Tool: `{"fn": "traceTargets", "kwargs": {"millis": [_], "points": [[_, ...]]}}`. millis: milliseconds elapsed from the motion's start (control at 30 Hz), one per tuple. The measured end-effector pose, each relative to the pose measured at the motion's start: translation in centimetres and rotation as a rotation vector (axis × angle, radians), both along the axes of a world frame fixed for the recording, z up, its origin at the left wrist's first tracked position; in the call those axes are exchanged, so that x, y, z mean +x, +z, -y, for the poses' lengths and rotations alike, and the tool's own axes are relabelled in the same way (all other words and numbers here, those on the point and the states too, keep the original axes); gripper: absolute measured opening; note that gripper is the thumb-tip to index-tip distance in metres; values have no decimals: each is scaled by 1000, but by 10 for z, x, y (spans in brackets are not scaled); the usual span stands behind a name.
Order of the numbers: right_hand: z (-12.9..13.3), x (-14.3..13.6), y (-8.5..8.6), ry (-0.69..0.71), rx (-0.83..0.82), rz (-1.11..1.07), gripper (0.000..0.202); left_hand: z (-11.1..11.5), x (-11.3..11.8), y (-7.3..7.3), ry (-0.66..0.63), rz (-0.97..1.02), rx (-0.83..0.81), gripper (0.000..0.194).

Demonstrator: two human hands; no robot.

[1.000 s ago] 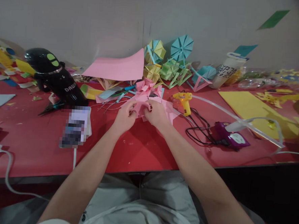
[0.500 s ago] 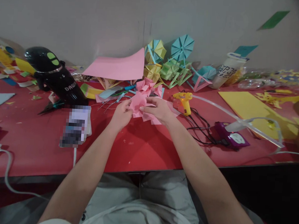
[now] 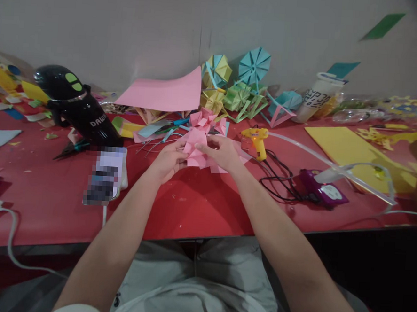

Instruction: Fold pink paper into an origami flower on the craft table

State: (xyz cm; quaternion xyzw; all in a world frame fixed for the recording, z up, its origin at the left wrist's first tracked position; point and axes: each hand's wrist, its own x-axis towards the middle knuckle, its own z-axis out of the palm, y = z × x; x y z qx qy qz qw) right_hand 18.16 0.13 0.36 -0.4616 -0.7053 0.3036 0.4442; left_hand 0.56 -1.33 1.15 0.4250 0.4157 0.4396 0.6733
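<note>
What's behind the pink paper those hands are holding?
Behind the pink paper there's a folded pink clump, then a yellow folded paper shape farther back. Whatever the paper, left hand and right hand cover can't be seen.

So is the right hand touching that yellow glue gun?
Apart. The head view shows a gap between the right hand and the yellow glue gun, with red table visible there.

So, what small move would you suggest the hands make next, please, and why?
Perhaps the right hand could gently press a crease in the folded pink paper: the left hand holds its left edge, the right thumb lies over its front, and its folds look raised.
</note>
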Motion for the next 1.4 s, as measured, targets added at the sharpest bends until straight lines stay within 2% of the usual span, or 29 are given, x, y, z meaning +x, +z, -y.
{"fn": "traceTargets", "kwargs": {"millis": [100, 267, 433, 633, 833, 933, 1033, 1233, 1400], "points": [[0, 0, -1, 6, -30, -29, 42, -1, -1, -1, -32, -14, 9, 42], [-1, 0, -2, -8, 14, 11, 44, -1, 0, 0, -63, -10, 26, 44], [0, -1, 0, -6, -5, -6, 41, -1, -1, 1, 31, -62, 7, 39], [1, 0, -1, 33, -125, -10, 41, -3, -1, 1, 86, -100, -2, 32], [0, -1, -4, -8, -99, 7, 38, -3, 0, -1, 148, -116, 48, 31], [-1, -2, -5, -21, -80, -8, 39, -3, 0, -2, 199, -108, 69, 24], [-1, -3, -6, -29, -72, -21, 40, -3, -2, -1, 166, -135, 47, 15], [0, -3, -2, -19, -27, -31, 42, -2, -6, 4, 108, -97, 4, 22], [-1, -2, -1, 38, -72, -37, 41, -3, -8, 5, 97, -96, -4, 22]]}}
